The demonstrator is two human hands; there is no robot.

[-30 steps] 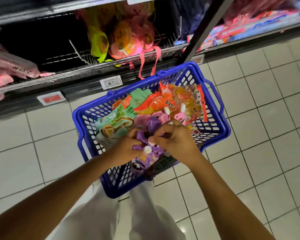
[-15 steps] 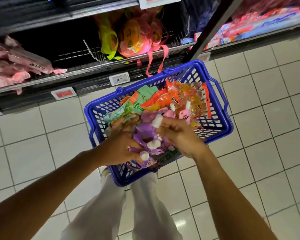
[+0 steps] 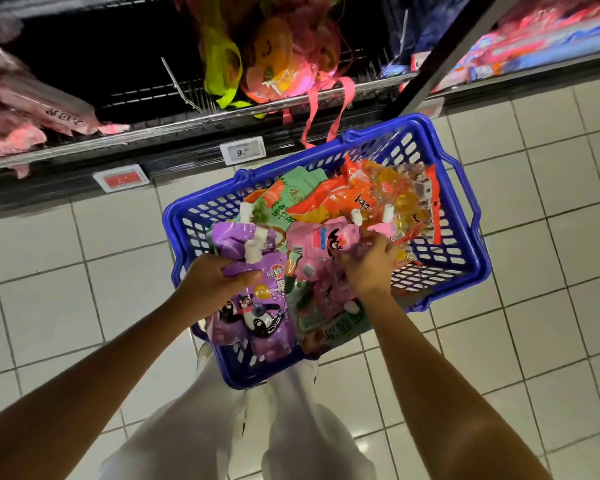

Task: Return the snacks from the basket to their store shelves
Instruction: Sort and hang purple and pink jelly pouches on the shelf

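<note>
Left hand (image 3: 219, 282) clamps purple spout pouches (image 3: 250, 289) at near-left of blue basket (image 3: 465, 271). Right hand (image 3: 371, 268) digs into pink pouches (image 3: 321, 244), fingers curled round them. Soft, squashy, slick film, likely light; best taken by stiff white spout necks.

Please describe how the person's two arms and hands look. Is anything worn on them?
Both forearms are bare as far as the picture shows; no sleeve reaches into view. The left hand and the right hand wear no gloves, and no watch, bracelet or ring shows. Below the arms, light white trousers are visible.
</note>
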